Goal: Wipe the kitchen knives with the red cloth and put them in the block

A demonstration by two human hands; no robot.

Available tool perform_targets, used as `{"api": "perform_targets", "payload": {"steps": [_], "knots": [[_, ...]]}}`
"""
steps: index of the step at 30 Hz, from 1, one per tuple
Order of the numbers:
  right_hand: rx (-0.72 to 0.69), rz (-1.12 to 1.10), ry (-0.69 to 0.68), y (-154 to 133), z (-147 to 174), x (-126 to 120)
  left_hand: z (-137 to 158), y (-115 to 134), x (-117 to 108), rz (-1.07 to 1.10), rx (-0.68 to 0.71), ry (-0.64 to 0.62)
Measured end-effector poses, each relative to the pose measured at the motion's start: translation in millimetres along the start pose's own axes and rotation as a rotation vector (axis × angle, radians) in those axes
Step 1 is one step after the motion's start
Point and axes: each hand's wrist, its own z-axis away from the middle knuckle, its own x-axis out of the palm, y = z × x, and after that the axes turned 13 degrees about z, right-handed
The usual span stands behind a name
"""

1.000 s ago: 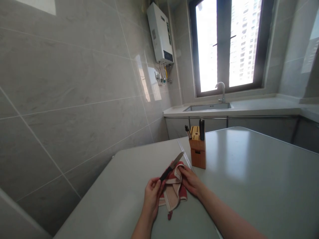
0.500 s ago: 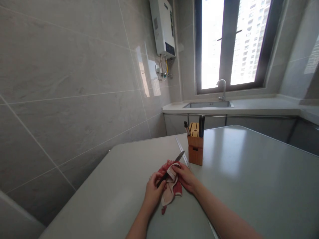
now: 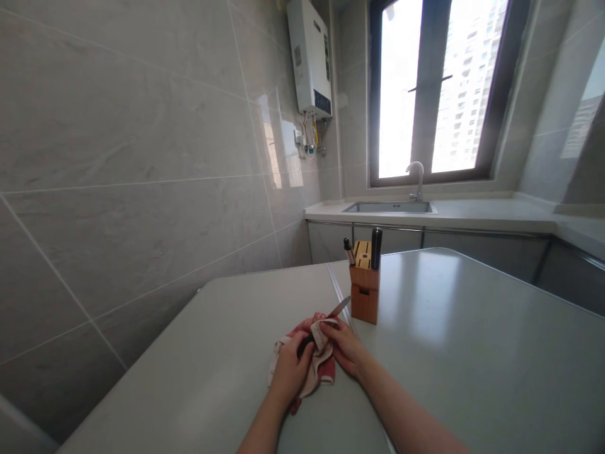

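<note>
A knife (image 3: 339, 307) lies diagonally through a red and white cloth (image 3: 316, 373), its blade tip pointing up and right toward the knife block. My left hand (image 3: 292, 366) is closed around the dark handle, with part of the cloth bunched behind it. With thumb and fingers, my right hand (image 3: 347, 345) pinches a fold of the cloth over the blade near the handle. Just beyond the blade tip stands the wooden knife block (image 3: 365, 307), holding a black-handled knife (image 3: 376, 247) at its right and a smaller dark-handled tool (image 3: 348, 250) at its left.
The pale table (image 3: 227, 353) has a seam running past the knife block. Behind it are a counter with a sink (image 3: 392, 207) and a faucet (image 3: 416, 180). A tiled wall rises on the left, with a water heater (image 3: 309, 60) mounted high up.
The view has shifted slightly. My left hand has closed further over the handle, and more cloth now spreads out to its left. My right hand still pinches the cloth on the blade.
</note>
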Motion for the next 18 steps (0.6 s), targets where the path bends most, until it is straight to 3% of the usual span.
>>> {"api": "perform_targets", "payload": {"steps": [18], "knots": [[0.014, -0.023, 0.074, -1.2, -0.5, 0.1, 2.4, -2.9, -5.0, -0.009, -0.018, 0.062]]}}
